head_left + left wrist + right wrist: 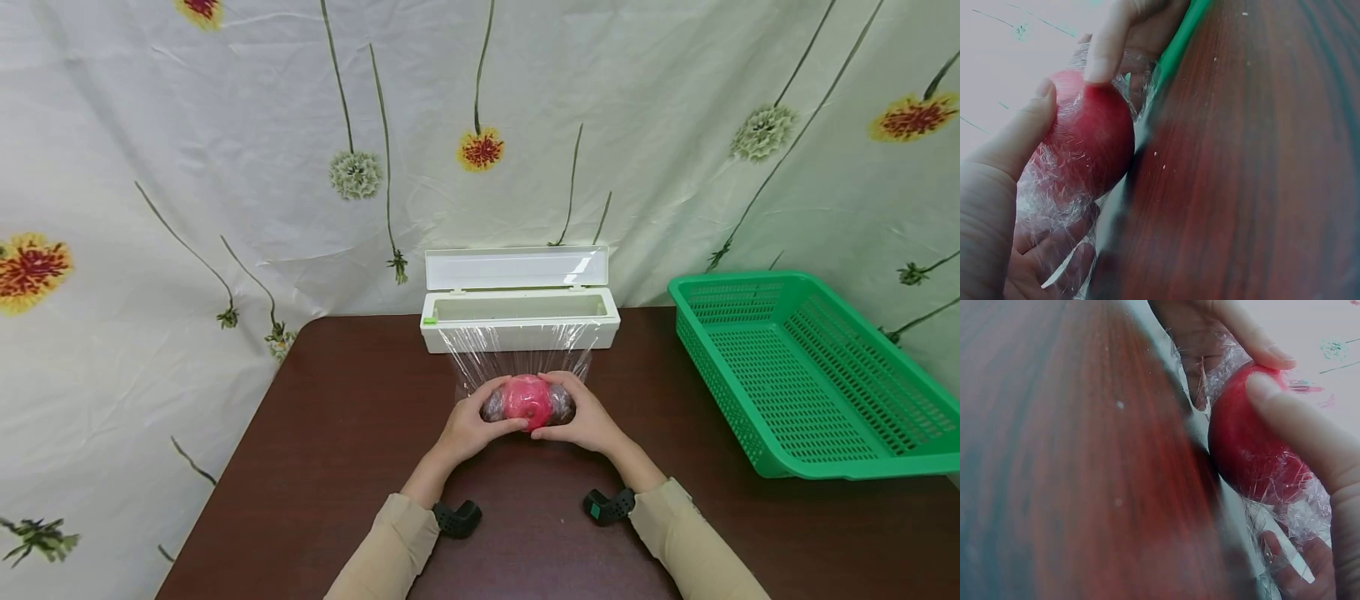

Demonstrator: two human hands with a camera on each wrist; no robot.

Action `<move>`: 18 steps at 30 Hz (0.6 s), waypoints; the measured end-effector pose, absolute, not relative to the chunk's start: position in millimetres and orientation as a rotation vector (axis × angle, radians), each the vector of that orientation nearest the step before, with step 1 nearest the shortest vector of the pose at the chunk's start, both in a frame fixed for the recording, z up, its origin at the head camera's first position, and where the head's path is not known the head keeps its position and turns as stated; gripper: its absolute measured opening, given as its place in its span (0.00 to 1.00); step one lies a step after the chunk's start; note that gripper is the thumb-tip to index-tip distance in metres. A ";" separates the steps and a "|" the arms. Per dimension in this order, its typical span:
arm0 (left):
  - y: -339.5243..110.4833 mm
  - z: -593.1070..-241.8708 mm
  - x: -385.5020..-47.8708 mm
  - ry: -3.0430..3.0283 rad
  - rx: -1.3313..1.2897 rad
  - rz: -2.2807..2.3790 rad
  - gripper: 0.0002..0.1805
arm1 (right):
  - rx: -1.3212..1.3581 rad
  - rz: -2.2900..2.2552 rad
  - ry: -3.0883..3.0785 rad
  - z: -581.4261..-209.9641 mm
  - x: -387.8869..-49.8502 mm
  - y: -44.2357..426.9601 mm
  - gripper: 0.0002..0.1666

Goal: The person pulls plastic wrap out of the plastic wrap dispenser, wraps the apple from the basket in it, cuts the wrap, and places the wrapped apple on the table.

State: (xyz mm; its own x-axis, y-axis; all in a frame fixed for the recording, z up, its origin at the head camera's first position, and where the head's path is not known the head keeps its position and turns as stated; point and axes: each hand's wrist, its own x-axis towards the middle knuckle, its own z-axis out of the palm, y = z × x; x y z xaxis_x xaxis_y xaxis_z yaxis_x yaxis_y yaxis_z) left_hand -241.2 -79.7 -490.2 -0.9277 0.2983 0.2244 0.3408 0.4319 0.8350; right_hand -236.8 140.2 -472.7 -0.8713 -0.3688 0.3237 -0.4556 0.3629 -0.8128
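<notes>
A round red object (pixel 527 400), partly wrapped in clear plastic film, is held between both hands just above the table. My left hand (pixel 467 427) grips its left side, thumb on the near face and fingers behind the bunched film. On the right side my right hand (pixel 588 421) grips it the same way. Both thumbs press on the red surface (pixel 1100 134), also seen in the right wrist view (pixel 1244 437). Stretched film (pixel 517 350) runs from the object back to a white dispenser box (pixel 517 336), whose lid (pixel 517 271) stands raised.
A green plastic basket (pixel 780 442) stands at the right on the dark brown table (pixel 337 433). Behind the table hangs a white cloth (pixel 262 125) with a flower print. The dispenser stands at the table's back edge, against the cloth.
</notes>
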 end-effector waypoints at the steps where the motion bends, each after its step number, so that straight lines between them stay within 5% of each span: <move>1: -79.5 -489.7 -241.3 -2.631 -0.575 -1.530 0.39 | 0.765 1.537 -2.530 -472.8 -237.1 140.4 0.45; 12: -79.3 -493.1 -248.5 -2.471 -0.754 -1.264 0.46 | 0.678 1.506 -2.591 -497.5 -258.1 146.9 0.45; 18: -80.3 -494.5 -251.0 -2.415 -0.827 -1.252 0.41 | 0.638 1.505 -2.611 -497.6 -262.0 145.9 0.45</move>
